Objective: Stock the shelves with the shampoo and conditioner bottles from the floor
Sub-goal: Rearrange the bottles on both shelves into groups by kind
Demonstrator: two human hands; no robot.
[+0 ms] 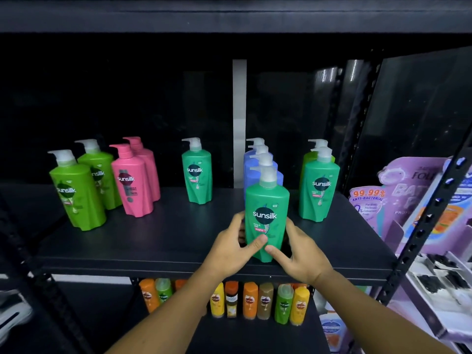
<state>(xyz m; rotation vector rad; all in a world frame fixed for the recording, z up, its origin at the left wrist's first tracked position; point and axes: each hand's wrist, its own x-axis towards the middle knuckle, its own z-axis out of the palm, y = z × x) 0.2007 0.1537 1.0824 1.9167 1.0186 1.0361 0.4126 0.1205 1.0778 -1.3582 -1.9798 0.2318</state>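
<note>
The left hand (229, 247) and the right hand (302, 254) clasped the green pump bottle (267, 218) from either side, thumbs on its lower front, fingers curled round it. It stood upright between them, equally near both, close to the front edge of the shelf (166, 241), in front of a row of blue bottles (247, 178). Both forearms reached straight forward.

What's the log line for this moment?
item: green bottle | left hand: grips it | right hand: grips it | where: shelf, upright, before blue bottles
</note>
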